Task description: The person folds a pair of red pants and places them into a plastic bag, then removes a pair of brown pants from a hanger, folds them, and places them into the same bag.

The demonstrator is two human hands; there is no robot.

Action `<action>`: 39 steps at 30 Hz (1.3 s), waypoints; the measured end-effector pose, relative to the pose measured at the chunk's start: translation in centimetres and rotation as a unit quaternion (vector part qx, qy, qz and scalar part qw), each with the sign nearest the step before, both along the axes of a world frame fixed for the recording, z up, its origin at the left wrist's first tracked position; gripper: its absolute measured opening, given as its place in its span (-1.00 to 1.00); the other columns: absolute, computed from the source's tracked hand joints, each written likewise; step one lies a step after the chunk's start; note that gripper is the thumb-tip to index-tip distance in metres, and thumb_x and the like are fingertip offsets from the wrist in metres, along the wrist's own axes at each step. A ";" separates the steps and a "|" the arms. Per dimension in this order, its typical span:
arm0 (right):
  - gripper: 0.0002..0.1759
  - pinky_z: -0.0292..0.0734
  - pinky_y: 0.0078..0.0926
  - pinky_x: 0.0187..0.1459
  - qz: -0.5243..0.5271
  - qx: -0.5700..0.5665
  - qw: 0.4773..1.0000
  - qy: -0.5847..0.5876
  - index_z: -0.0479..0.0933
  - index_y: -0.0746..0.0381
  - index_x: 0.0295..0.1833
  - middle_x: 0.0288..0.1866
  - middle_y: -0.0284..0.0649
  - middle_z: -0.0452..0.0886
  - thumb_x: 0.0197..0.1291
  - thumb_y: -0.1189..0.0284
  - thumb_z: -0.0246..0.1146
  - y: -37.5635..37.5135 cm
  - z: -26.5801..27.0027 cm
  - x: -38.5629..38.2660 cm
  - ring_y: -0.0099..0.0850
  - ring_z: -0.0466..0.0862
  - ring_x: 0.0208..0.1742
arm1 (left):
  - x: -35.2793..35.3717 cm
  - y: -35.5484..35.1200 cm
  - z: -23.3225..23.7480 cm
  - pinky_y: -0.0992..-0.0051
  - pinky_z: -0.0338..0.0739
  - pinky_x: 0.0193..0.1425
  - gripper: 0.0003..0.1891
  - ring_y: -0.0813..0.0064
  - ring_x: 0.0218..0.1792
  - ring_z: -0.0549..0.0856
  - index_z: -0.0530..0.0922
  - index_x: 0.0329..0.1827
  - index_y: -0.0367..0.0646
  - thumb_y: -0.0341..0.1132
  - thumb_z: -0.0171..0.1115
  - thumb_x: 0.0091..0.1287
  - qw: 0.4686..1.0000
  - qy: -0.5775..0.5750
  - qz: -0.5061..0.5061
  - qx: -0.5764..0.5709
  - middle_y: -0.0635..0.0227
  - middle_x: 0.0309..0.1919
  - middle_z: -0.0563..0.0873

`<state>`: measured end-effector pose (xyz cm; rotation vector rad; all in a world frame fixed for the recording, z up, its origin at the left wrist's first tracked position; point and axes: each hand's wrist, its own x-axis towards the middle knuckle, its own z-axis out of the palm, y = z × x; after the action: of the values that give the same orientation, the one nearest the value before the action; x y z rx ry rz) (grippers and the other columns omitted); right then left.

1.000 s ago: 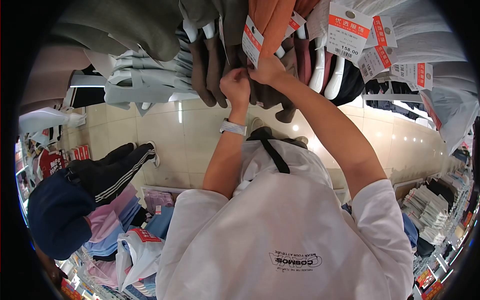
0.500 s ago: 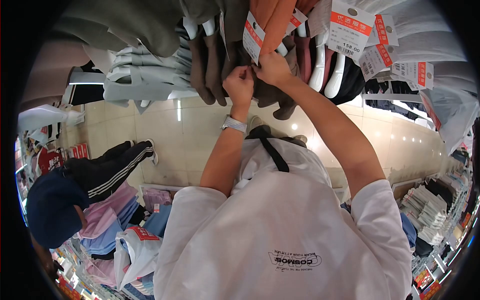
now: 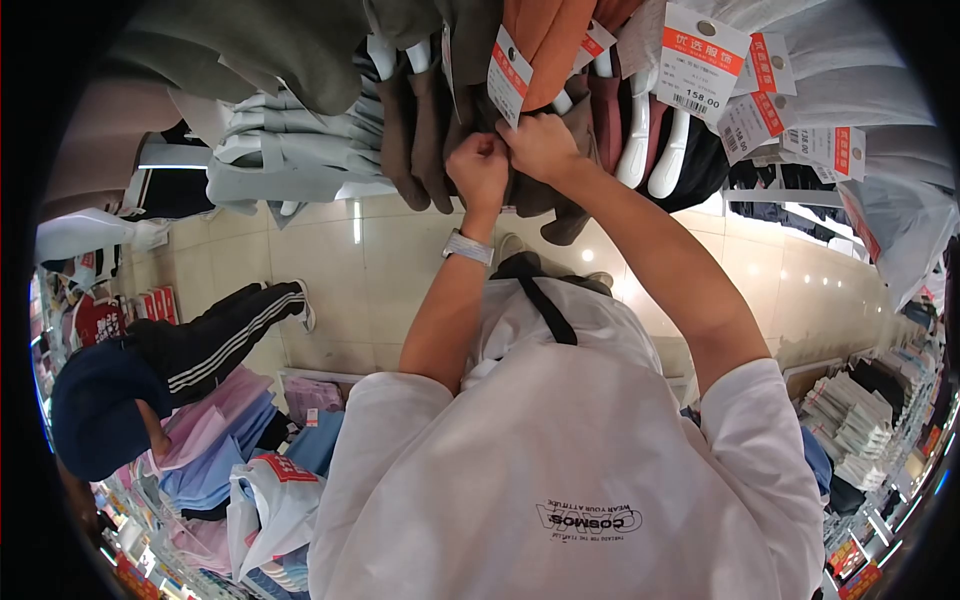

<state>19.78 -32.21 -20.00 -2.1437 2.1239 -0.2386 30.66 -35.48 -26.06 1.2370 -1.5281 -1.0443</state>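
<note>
Both hands are at a dark brown garment [image 3: 530, 192] hanging on the rack at the top. My left hand [image 3: 478, 172], with a watch [image 3: 468, 247] on its wrist, is closed in a pinch against the cloth. My right hand [image 3: 543, 148] is closed beside it, its fingers curled over the same garment just below an orange garment [image 3: 548, 50]. The fingertips of both are partly hidden, so how much cloth each pinches does not show. A price tag [image 3: 508, 75] hangs just above my right hand.
White hangers [image 3: 668, 155] and more price tags [image 3: 703, 58] are to the right. Pale grey garments [image 3: 290, 150] hang on the left. A person in a dark cap [image 3: 105, 410] leans over folded clothes [image 3: 215, 430] at lower left. More folded stacks [image 3: 850, 425] lie at right.
My right hand has shifted slightly down and left, closer to my left hand. My left hand has barely moved. The person in the cap has moved a little upward in view.
</note>
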 end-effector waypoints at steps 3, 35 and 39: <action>-0.82 0.59 -0.19 -0.27 0.021 0.003 1.000 0.017 0.56 0.21 -0.26 -0.45 -0.08 0.66 -0.03 0.43 0.23 0.4 -0.6 -0.5 -0.11 0.70 -0.32 | 0.1 0.0 0.2 0.33 0.56 -0.35 -0.88 0.17 -0.50 0.72 0.69 -0.40 -0.26 -0.38 0.28 0.10 0.996 -0.080 -0.018 -0.029 0.10 -0.54 0.70; -0.86 0.61 -0.18 -0.26 -0.045 -0.056 0.996 -0.057 0.61 0.21 -0.37 -0.48 -0.08 0.65 -0.09 0.40 0.27 0.0 -0.3 -0.8 -0.10 0.70 -0.37 | 0.1 -0.4 0.2 0.43 0.53 -0.42 -0.94 0.33 -0.54 0.71 0.63 -0.35 -0.29 -0.47 0.25 0.20 0.992 -0.034 -0.073 -0.094 0.12 -0.54 0.69; -0.88 0.60 -0.18 -0.23 -0.058 -0.059 0.989 -0.121 0.63 0.16 -0.37 -0.45 -0.13 0.68 -0.08 0.39 0.29 -0.1 -0.8 -1.8 -0.11 0.70 -0.33 | 0.8 -0.4 -0.5 0.58 0.53 -0.34 -0.89 0.58 -0.45 0.69 0.63 -0.26 -0.39 -0.49 0.28 0.24 0.994 0.034 -0.089 -0.051 0.23 -0.48 0.73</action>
<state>17.96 -32.33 -20.77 -1.9353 2.1415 -0.6162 31.47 -35.88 -26.56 0.9993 -1.6396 -1.0975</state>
